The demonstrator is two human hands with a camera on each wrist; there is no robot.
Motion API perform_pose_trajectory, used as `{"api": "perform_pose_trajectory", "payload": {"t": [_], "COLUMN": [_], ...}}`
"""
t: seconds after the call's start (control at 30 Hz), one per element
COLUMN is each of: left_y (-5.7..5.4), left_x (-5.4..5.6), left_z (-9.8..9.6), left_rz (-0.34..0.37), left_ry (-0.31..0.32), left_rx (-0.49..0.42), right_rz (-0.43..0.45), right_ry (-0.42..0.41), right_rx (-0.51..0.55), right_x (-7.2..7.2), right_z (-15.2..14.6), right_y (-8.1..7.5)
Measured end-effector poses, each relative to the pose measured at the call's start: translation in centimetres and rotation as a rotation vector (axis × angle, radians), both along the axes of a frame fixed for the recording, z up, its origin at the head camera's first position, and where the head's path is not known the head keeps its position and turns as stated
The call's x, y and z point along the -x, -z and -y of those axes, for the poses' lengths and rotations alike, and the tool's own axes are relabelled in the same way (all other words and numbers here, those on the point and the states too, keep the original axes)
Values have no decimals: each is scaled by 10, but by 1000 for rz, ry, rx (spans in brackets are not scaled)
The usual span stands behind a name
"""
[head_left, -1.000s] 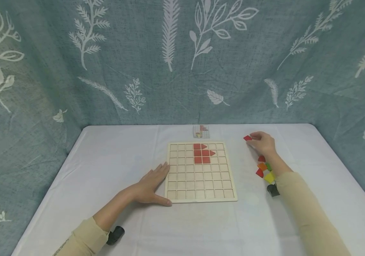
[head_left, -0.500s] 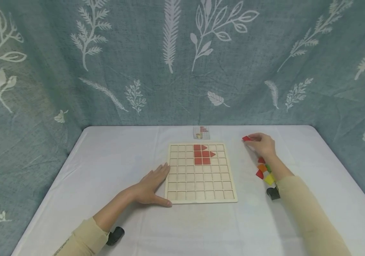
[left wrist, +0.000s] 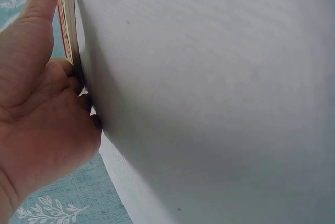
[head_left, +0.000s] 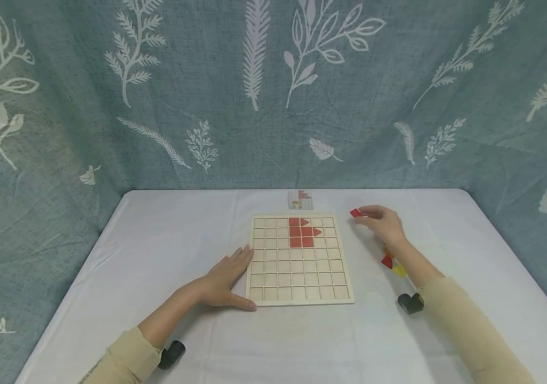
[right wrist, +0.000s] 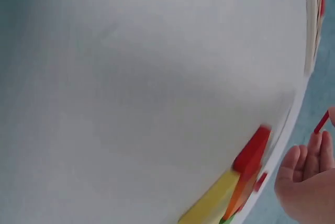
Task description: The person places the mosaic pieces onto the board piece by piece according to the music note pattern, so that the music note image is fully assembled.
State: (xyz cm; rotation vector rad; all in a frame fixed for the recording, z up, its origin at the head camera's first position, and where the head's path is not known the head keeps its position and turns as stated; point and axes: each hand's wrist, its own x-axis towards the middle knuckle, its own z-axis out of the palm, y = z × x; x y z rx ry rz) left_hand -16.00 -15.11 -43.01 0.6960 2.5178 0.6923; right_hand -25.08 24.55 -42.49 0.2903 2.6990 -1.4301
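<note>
My right hand (head_left: pixel 383 224) pinches a small red tile (head_left: pixel 355 213) between thumb and fingers, off the right edge of the wooden grid board (head_left: pixel 297 280). In the right wrist view the same tile (right wrist: pixel 322 122) shows edge-on at the fingertips. Red square tiles (head_left: pixel 295 232) and red triangles (head_left: pixel 317 232) lie in cells at the board's upper middle. Spread flat, my left hand (head_left: pixel 223 280) rests along the board's left edge, its thumb at the lower left corner. The left wrist view shows that hand (left wrist: pixel 47 109) against the board's side (left wrist: pixel 67 20).
A small pattern card (head_left: pixel 300 199) lies behind the board. Below my right wrist are loose pieces: a red one (right wrist: pixel 254 148), a yellow one (right wrist: pixel 209 198), an orange one (right wrist: pixel 244 191) and a bit of green (right wrist: pixel 229 219). A patterned curtain (head_left: pixel 273 133) hangs behind the white table (head_left: pixel 168 218).
My right hand has moved a little left toward the board with the red tile, and its forearm now covers more of the loose pieces. The left hand keeps its place.
</note>
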Motion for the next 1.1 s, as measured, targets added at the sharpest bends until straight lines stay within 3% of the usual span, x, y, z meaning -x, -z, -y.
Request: {"api": "perform_pose_trajectory", "payload": {"t": [0.4, 0.63, 1.1], "left_y": [-1, 0, 1], "left_x": [-1, -2, -1], "left_z": [0, -1, 0], "left_rz": [-4, -7, -21], "left_ry": [-6, -5, 3], "left_rx": [-12, -8, -10], "right_rz": [12, -68, -204], "right_ry": [-178, -369, -526], "right_rx": [-5, -100, -164], "right_x": [-17, -26, -31], "right_z": [43, 54, 58], "right_y": [0, 5, 6]}}
